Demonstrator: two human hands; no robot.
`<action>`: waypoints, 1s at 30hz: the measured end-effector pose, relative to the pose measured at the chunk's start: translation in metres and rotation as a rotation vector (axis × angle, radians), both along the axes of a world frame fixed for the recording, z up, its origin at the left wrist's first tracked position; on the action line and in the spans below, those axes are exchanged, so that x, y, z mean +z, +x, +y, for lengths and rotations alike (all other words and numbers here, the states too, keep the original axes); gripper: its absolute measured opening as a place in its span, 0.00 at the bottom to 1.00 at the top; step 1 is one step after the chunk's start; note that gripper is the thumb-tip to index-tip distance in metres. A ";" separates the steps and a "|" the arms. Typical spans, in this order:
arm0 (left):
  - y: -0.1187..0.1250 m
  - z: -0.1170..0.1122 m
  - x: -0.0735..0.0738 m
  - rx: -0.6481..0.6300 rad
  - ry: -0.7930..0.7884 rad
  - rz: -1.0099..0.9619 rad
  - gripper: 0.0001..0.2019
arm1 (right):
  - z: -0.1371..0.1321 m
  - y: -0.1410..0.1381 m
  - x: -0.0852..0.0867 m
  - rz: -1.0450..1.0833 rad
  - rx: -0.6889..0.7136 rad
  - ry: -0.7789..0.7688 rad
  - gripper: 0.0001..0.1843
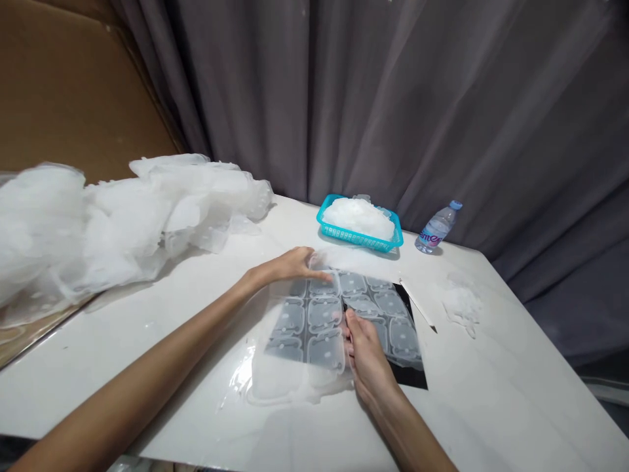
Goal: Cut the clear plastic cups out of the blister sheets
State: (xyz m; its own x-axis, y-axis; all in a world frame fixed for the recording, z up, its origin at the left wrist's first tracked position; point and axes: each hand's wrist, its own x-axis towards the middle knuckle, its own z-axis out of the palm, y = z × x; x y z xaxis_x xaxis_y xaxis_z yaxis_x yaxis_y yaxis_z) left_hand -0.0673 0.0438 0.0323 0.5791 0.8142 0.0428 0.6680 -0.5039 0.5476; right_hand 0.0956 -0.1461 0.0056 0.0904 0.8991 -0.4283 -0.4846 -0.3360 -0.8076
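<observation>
A translucent plastic sheet (324,313) with rows of moulded rounded-square shapes lies over a black mat (411,378). My left hand (293,265) is at the sheet's far side, its thumb stretched over the plastic and its other fingers bent beyond; it seems to grip the sheet there. Near the middle of the sheet, my right hand (366,351) is closed on the plastic, thumb on top and fingertips partly seen through it. The sheet's near left part spreads past the mat onto the white table (196,387).
A turquoise basket (361,240) full of white pieces stands at the back, with a water bottle (436,227) beside it. A slim white tool with a dark tip (417,305) and a small clear plastic heap (462,301) lie right. Bulky white plastic bags (122,223) fill the left.
</observation>
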 end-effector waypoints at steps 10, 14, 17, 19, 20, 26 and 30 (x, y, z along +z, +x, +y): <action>-0.008 -0.004 0.000 -0.088 -0.257 -0.205 0.33 | -0.002 0.003 -0.007 0.008 -0.002 -0.003 0.36; -0.012 -0.006 -0.001 -0.076 -0.297 -0.289 0.35 | 0.000 0.004 -0.004 0.025 0.000 -0.007 0.35; -0.009 -0.011 0.002 -0.122 -0.354 -0.346 0.27 | 0.001 0.003 -0.002 0.033 0.020 0.006 0.35; -0.006 -0.015 0.004 -0.151 -0.395 -0.391 0.23 | 0.002 0.001 -0.001 0.037 0.033 -0.001 0.37; -0.005 -0.017 0.005 -0.160 -0.414 -0.413 0.23 | 0.002 0.001 0.000 0.038 0.034 -0.005 0.38; 0.000 -0.020 0.000 -0.075 -0.474 -0.500 0.24 | 0.001 0.000 0.004 0.033 0.031 -0.012 0.39; 0.003 -0.023 -0.004 0.025 -0.463 -0.518 0.30 | 0.004 -0.001 0.004 0.032 0.037 -0.004 0.39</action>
State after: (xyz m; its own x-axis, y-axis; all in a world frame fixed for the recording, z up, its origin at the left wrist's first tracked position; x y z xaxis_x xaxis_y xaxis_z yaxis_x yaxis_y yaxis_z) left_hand -0.0648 0.0212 0.0286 0.5583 0.8284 -0.0462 0.2706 -0.1292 0.9540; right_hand 0.0945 -0.1419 0.0091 0.0433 0.8999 -0.4339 -0.4971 -0.3573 -0.7907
